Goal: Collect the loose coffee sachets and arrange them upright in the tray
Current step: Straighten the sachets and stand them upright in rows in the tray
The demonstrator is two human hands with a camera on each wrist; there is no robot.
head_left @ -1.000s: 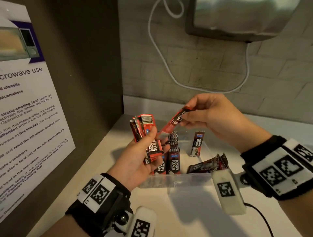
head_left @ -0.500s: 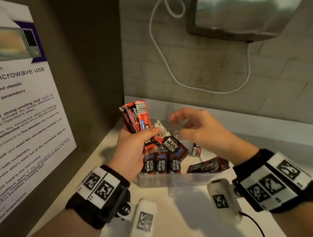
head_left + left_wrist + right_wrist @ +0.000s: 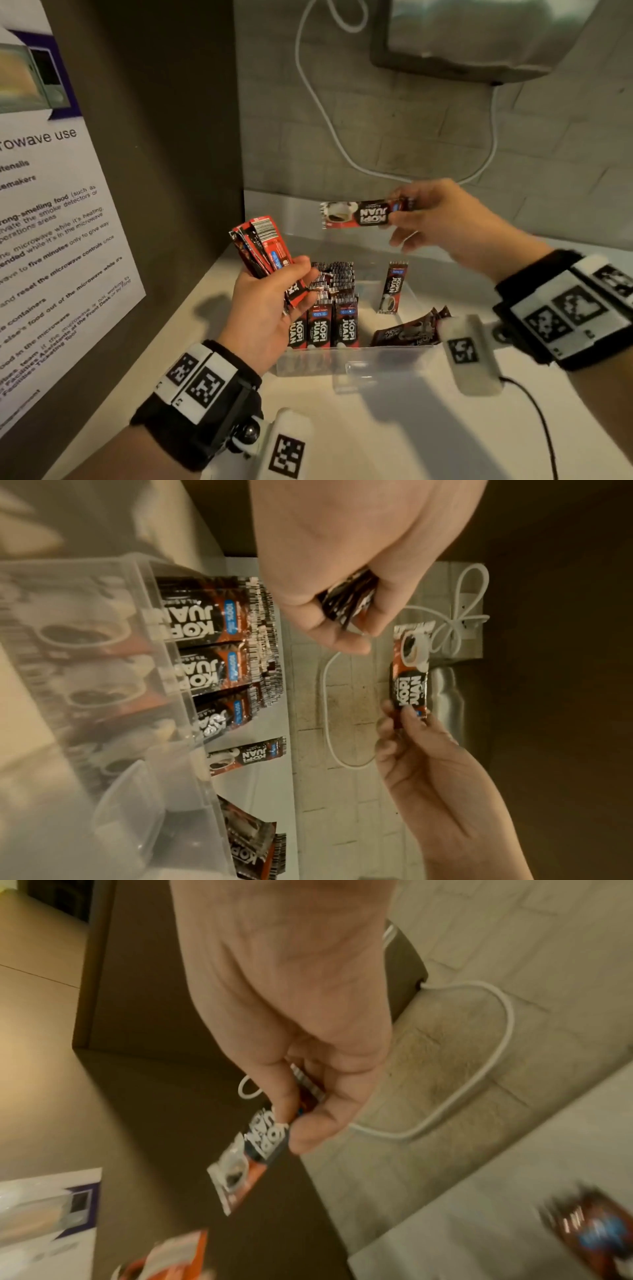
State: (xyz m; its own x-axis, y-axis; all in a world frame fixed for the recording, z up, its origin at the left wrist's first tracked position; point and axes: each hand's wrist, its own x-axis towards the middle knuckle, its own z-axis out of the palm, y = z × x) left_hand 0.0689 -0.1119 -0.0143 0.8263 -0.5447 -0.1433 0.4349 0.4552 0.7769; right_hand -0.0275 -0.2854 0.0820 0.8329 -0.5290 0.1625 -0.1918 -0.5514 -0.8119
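My left hand (image 3: 274, 305) (image 3: 342, 610) grips a fanned bundle of red and black coffee sachets (image 3: 262, 246) above the left end of the clear plastic tray (image 3: 352, 359). My right hand (image 3: 442, 219) (image 3: 301, 1112) pinches one single sachet (image 3: 363, 214) (image 3: 409, 669) (image 3: 248, 1161) by its end, held sideways high over the tray's back. Rows of upright sachets (image 3: 329, 318) (image 3: 212, 647) fill the tray's left part. One lone sachet (image 3: 393, 287) stands upright at the middle, and several sachets (image 3: 407, 332) lie flat at its right end.
The tray sits on a white counter (image 3: 376, 428) in a corner. A dark side panel with a microwave notice (image 3: 51, 240) rises at left. A white cable (image 3: 335, 137) hangs on the tiled back wall below a metal appliance (image 3: 479, 37).
My right hand has drawn one sachet out of the left hand's bundle and lifted it up and to the right. The left hand has kept the bundle over the tray's left end.
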